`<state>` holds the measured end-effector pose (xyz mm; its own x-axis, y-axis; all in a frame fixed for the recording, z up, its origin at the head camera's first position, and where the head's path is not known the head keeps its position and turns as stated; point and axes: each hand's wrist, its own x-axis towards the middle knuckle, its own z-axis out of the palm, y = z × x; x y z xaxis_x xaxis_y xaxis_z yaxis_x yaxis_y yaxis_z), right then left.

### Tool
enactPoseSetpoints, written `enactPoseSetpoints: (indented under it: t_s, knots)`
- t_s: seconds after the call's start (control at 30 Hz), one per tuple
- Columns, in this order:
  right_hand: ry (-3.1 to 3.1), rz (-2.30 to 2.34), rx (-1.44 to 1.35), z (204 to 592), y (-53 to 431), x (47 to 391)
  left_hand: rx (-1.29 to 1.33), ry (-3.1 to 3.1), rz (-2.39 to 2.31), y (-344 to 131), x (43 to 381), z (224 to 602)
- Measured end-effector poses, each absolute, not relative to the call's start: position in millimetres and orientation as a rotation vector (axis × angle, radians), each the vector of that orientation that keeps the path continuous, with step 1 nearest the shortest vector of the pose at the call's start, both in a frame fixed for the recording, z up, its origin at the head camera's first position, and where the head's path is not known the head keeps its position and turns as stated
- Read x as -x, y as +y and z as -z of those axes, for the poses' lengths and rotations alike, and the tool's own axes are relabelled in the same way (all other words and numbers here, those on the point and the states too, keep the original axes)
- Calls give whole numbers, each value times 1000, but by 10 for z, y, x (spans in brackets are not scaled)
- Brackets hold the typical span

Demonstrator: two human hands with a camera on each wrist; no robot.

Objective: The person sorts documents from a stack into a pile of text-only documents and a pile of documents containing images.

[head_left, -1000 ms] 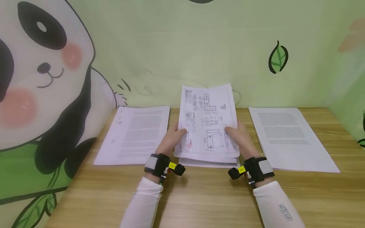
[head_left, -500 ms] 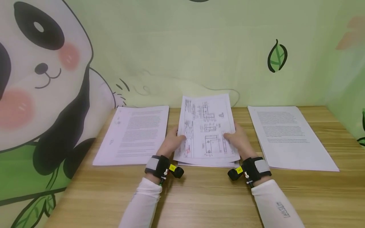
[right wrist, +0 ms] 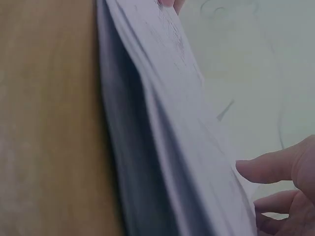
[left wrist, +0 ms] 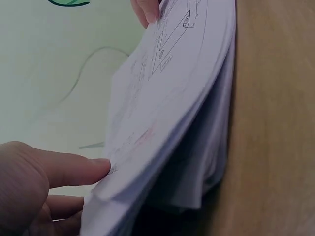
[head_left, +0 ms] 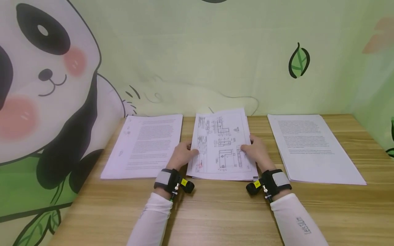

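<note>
Several white sheets of paper (head_left: 215, 167) printed with technical drawings lie between my hands in the middle of the head view. My left hand (head_left: 182, 154) pinches their left edge, its thumb (left wrist: 74, 169) on top and the other fingers below. At the opposite edge my right hand (head_left: 258, 153) grips the same way, thumb (right wrist: 268, 167) on the upper face. Both wrist views show the held sheets bowed, with a dark gap over more paper (right wrist: 120, 142) beneath them. That lower paper is mostly hidden in the head view.
On the left of the wooden table (head_left: 221, 215) lies a stack of printed text pages (head_left: 147, 147). Another text stack (head_left: 314, 153) lies to the right. Behind the table hangs a light green backdrop (head_left: 197, 51) with a panda drawing.
The held sheets have come down and lie flatter, their far edge dropping away from the backdrop. Both hands have lowered slightly with them, keeping their grip. The side stacks stayed put.
</note>
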<state>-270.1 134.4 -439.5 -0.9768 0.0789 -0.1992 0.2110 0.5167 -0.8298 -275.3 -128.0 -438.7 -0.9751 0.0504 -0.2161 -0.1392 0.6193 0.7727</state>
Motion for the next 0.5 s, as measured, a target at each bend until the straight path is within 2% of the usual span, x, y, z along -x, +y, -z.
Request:
enactPoseSetpoints:
  t_s: [0.5]
  knots:
    - [2784,1215,-272,4349,1349,2650,151,2664,-1227,-1252,2779,4397]
